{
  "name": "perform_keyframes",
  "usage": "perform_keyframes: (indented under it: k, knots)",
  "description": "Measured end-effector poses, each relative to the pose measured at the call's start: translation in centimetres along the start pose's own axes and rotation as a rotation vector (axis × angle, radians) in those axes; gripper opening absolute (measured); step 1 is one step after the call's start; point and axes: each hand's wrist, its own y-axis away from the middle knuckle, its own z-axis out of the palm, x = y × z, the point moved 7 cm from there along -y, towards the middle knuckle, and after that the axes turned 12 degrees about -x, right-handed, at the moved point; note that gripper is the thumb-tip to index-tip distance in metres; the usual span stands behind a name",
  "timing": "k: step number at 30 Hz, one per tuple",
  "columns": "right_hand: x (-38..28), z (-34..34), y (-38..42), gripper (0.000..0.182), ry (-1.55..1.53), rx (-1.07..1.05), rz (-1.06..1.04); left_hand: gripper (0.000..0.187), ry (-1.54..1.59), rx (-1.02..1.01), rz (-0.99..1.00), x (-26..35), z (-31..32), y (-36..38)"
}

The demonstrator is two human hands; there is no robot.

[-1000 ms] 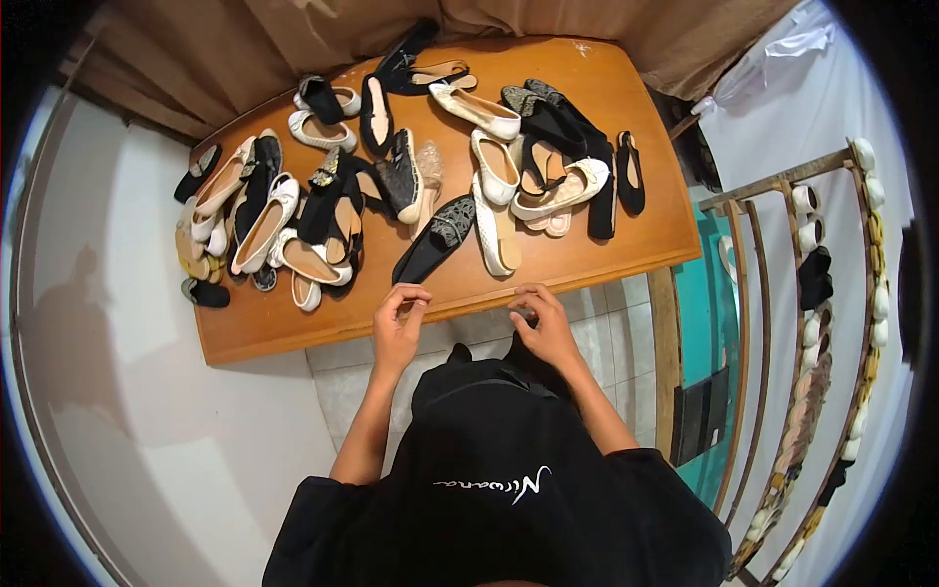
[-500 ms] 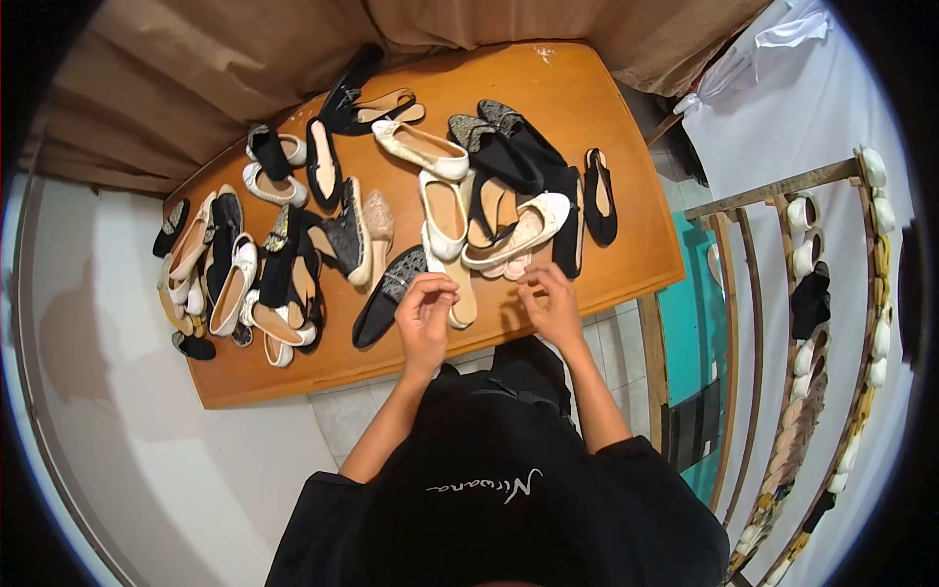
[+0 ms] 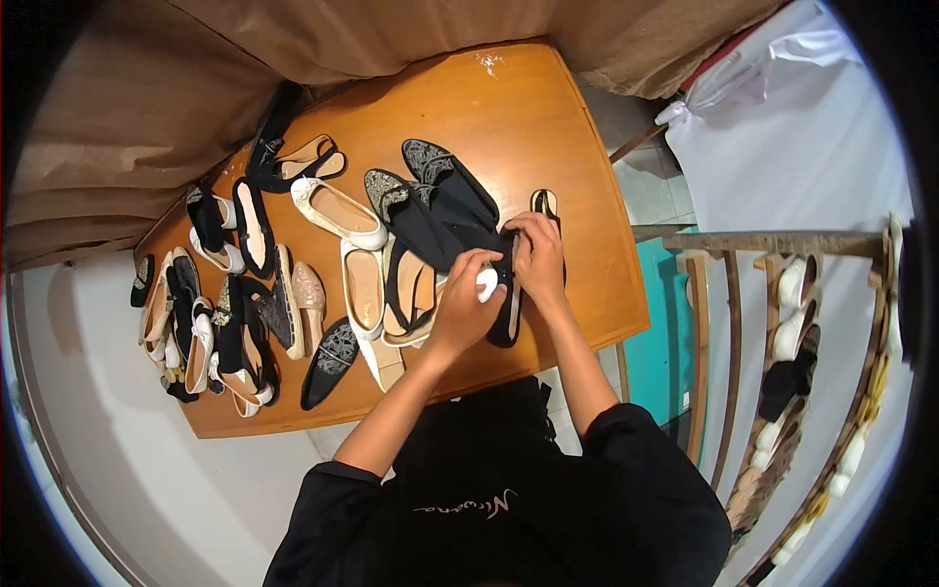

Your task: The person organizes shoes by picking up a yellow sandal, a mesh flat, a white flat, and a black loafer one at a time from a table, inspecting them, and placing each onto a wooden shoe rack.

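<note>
My left hand [image 3: 465, 311] is closed over the toe of a white ballet flat [image 3: 487, 282]; the palm hides much of this shoe. Just to the right, my right hand [image 3: 537, 262] has its fingers bent around the upper part of a dark flat shoe [image 3: 503, 321], whose lower end shows below the fingers. A black slingback [image 3: 410, 284] lies left of my left hand, partly over the white flat. Beyond my hands, two black flats with patterned toes [image 3: 391, 191] lie side by side, pointing up and left.
White flats [image 3: 339, 212] and a black patterned flat [image 3: 331, 360] lie left of my hands. A heap of mixed shoes [image 3: 201, 333] covers the wooden table's [image 3: 577, 147] left end. A wooden rack [image 3: 773, 243] holding shoes stands at right; a brown curtain [image 3: 391, 34] hangs behind.
My view has turned, so the shoes appear further left. Both hands have reached forward from the table's near edge; the left has closed on the white flat's toe, the right on the dark shoe.
</note>
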Motion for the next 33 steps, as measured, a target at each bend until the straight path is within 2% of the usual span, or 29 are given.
perform_keyframes:
  k: [1,4,8,11,12,17,19,23,25,26,29,30,32,33]
  knots:
    - [0.9,0.4,-1.0,0.022,-0.029,-0.037,0.026,0.051,-0.126,0.071,0.067,1.0,0.0,-0.7]
    - [3.7,2.5,-3.4,0.024,-0.134,-0.177,0.112,0.056,-0.219,0.124,0.048,0.2,0.5,-3.0]
    - [4.5,4.7,-5.0,0.030,0.039,-0.203,-0.015,0.068,-0.280,0.128,-0.043,-3.5,0.8,-4.4]
    - [6.6,6.8,-5.2,0.026,0.003,-0.299,0.023,0.068,-0.291,0.065,-0.129,-4.7,0.8,-4.0]
    - [6.7,6.9,-5.2,0.022,0.044,-0.255,-0.012,0.067,-0.289,0.045,-0.190,-4.7,0.7,-3.9]
    - [7.8,7.8,-5.5,0.019,0.017,-0.257,-0.005,0.064,-0.252,0.106,-0.159,-4.9,0.8,-3.9]
    - [8.4,7.3,-6.1,0.021,-0.154,-0.184,0.023,0.063,-0.258,0.133,-0.149,-4.9,0.7,-4.2]
    - [7.9,6.3,-6.4,0.025,-0.182,-0.226,0.174,0.056,-0.210,0.160,-0.163,-5.5,0.3,-3.7]
    - [7.2,4.2,-6.9,0.027,-0.104,-0.081,0.137,0.054,-0.219,0.170,-0.134,-5.1,0.0,-3.3]
    - [6.3,2.7,-7.0,0.026,-0.013,0.003,0.047,0.052,-0.240,0.164,-0.133,-5.0,-0.2,-3.0]
    - [3.2,-1.7,-6.8,0.042,0.080,0.081,-0.058,0.048,-0.272,0.152,-0.091,-4.8,-0.7,-1.8]
    - [1.3,-3.0,-6.4,0.042,0.082,0.088,-0.061,0.045,-0.280,0.142,-0.049,-4.6,-0.8,-1.5]
    - [0.7,-4.2,-5.0,0.051,-0.409,0.033,0.236,0.043,-0.171,0.133,-0.019,-4.1,-1.6,-0.6]
    - [0.1,-4.6,-4.2,0.051,-0.408,0.036,0.230,0.041,-0.059,0.124,0.002,-3.9,-2.1,0.0]
